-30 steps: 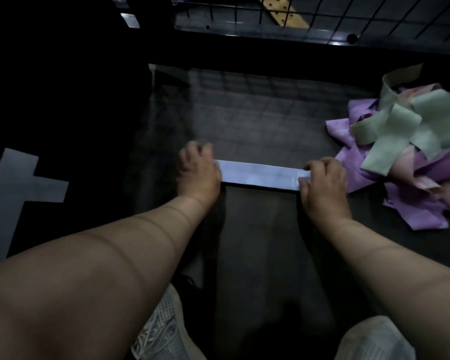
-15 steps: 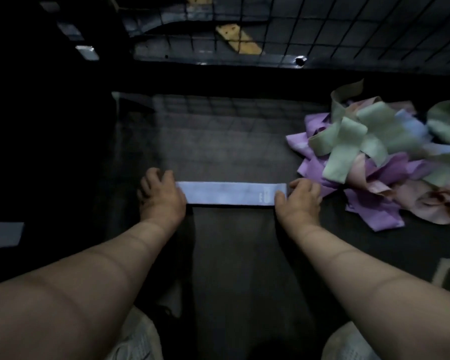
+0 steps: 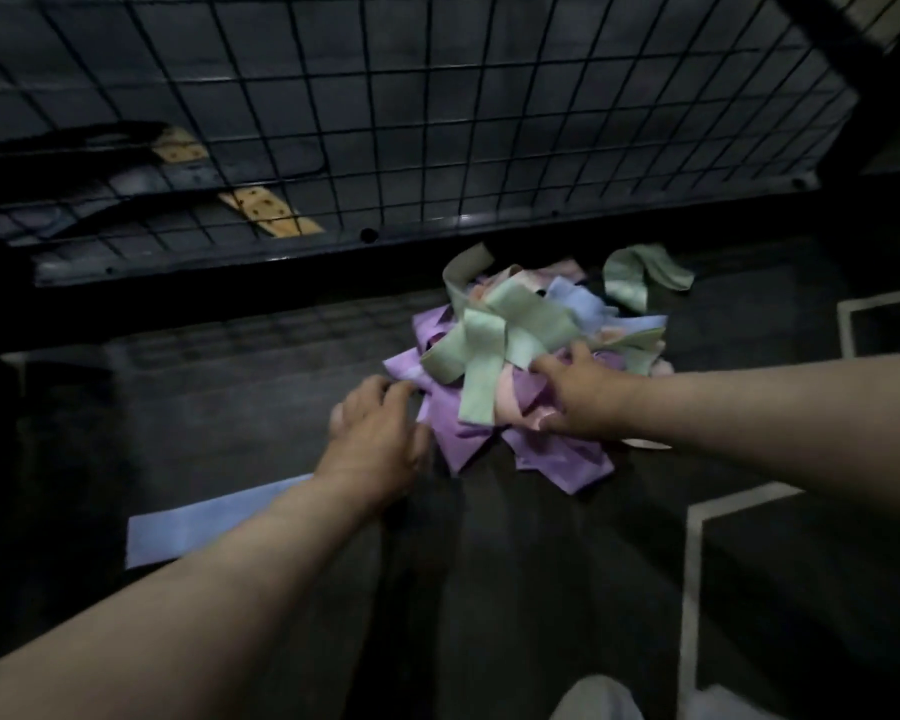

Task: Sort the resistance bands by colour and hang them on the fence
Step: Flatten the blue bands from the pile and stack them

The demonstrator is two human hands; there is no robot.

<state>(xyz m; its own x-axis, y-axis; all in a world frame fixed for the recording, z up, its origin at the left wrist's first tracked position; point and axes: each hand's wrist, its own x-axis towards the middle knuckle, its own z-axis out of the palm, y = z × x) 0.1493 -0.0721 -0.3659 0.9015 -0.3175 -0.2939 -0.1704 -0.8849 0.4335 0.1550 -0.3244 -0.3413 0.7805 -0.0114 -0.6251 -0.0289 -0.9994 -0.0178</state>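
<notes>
A pile of resistance bands (image 3: 520, 366) in purple, green, pink and blue lies on the dark floor below the black wire fence (image 3: 385, 122). One blue band (image 3: 198, 527) lies flat on the floor at the left, partly under my left forearm. My left hand (image 3: 380, 433) is at the pile's left edge, fingers loosely bent, touching or nearly touching a purple band. My right hand (image 3: 583, 397) reaches into the pile from the right, its fingers on green and pink bands; whether it grips one is unclear. A separate green band (image 3: 640, 278) sits behind the pile.
The fence's base rail (image 3: 333, 252) runs across the floor behind the pile. White tape lines (image 3: 692, 589) mark the floor at the right. Yellowish strips (image 3: 271, 215) lie behind the fence. My shoe (image 3: 593, 704) shows at the bottom edge.
Both hands let go of the flattened blue band, which now lies at the left. The hands moved right to the pile, and my view rose toward the fence.
</notes>
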